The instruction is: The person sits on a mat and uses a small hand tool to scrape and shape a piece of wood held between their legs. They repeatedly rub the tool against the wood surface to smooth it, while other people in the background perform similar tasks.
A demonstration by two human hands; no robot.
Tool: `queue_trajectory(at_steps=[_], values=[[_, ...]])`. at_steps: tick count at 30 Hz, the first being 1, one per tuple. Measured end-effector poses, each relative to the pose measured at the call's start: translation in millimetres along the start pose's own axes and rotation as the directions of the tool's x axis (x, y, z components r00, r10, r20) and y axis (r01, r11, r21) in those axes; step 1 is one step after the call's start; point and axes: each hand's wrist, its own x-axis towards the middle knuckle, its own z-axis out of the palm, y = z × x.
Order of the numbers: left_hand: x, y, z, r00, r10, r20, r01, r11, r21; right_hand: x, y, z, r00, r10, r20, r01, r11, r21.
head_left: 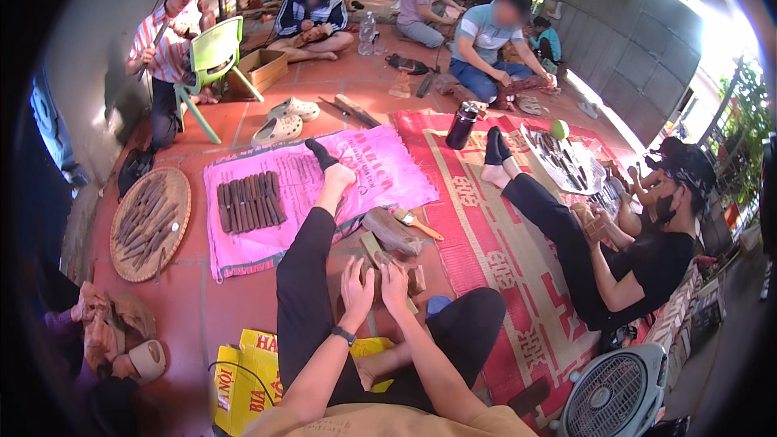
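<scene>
I sit on the floor in black trousers, one leg stretched out. My left hand [356, 290] and my right hand [396, 286] are side by side, both closed around a brown wooden piece [379, 265] held between my knees. A second wooden block [417, 277] lies just right of my right hand. A brush with a wooden handle [416, 222] and a dark brown slab [388, 231] lie on the floor just beyond my hands. Further out, a row of dark brown sticks [248, 203] lies on a pink woven sack [380, 170].
A round woven tray [178, 194] of sticks lies at left. A person in black sits at right on a red patterned mat [486, 235], near a metal tray [530, 139] of pieces. A fan [615, 396], yellow bag [243, 372], green chair [214, 53] and other seated people surround me.
</scene>
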Motion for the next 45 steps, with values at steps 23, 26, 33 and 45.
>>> queue_trajectory(at_steps=[23,26,33,45], values=[[-41.3,39.4,-24.0,0.971,0.206,0.118,-0.237,0.860,0.452,-58.8,-14.5,-42.4,0.785,0.509,0.352,-0.507,0.204,0.837],[-40.9,5.6,-14.9,0.998,0.032,0.061,-0.040,0.989,0.140,-59.2,-11.6,-46.9,0.746,0.506,0.433,-0.563,0.131,0.816],[-17.2,-40.2,-2.0,0.713,-0.536,0.452,0.700,0.572,-0.427,-58.4,-9.0,-43.9,0.704,0.448,0.551,-0.625,0.024,0.780],[-13.8,-33.4,3.4,0.863,-0.483,0.150,0.502,0.781,-0.371,-52.8,-8.5,-45.8,0.651,0.448,0.613,-0.641,-0.109,0.760]])
